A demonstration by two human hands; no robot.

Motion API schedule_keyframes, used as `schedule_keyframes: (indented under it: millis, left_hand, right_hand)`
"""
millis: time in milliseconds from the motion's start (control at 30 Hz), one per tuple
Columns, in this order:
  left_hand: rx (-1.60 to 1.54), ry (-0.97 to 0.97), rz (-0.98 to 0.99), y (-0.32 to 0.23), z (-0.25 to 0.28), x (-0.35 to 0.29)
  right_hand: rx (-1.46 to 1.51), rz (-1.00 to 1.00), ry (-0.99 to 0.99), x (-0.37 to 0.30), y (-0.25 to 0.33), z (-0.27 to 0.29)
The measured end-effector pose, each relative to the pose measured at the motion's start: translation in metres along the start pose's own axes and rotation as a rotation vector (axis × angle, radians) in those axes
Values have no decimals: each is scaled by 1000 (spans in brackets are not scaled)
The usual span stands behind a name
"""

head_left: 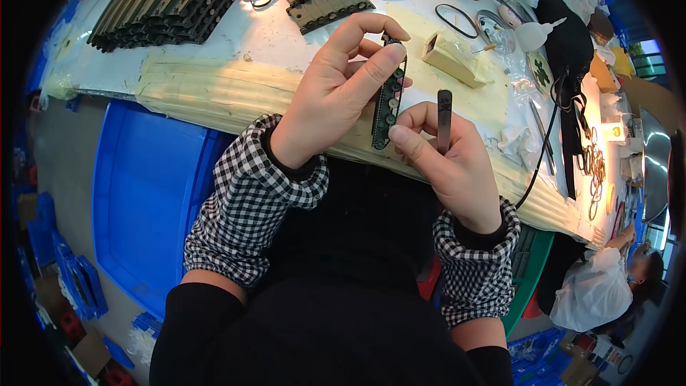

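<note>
Pinching the wheeled track, the left hand should brace it while the right hand holds apparent tweezers.

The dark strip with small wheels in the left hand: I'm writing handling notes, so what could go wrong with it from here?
1. The strip is held up near the table's front edge; if the left hand's pinch slipped, it might drop off the table.
2. The dark tool sticks up from the right hand, close to the strip, so a twist of that hand could knock or scratch it.
</note>
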State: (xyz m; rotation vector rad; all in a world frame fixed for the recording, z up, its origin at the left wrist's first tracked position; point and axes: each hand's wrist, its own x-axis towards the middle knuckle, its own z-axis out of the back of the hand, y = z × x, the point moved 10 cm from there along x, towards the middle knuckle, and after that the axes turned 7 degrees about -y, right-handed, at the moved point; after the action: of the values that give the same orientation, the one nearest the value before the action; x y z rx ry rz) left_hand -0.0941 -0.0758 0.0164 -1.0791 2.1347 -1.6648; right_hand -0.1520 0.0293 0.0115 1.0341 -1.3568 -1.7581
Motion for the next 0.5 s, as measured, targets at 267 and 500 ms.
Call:
schedule_keyframes:
  millis: [267, 500]
  left_hand:
    - [-8, -13, 11, -1, 3, -4]
    - [-193, -107, -6, -6, 5, -9]
  right_hand:
    - [-433, 446, -388, -22, 55, 6]
    - [-593, 692, -564, -27, 77, 3]
